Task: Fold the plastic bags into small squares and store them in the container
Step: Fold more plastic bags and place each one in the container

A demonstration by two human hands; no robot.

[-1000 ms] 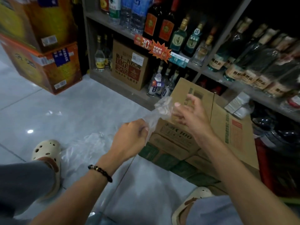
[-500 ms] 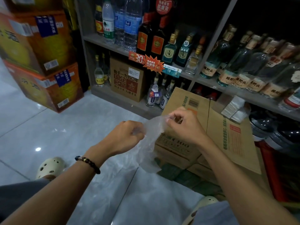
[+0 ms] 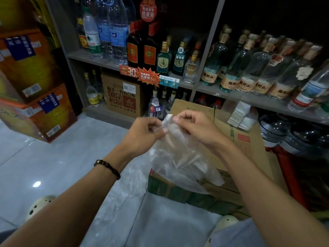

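Both hands pinch the top edge of a thin, clear, crinkled plastic bag (image 3: pixel 176 157): the left hand (image 3: pixel 144 134) nips it between curled thumb and forefinger, the right hand (image 3: pixel 197 129) does likewise just beside it. Below the fingers the limp film hangs over a brown corrugated cardboard box (image 3: pixel 240 148).
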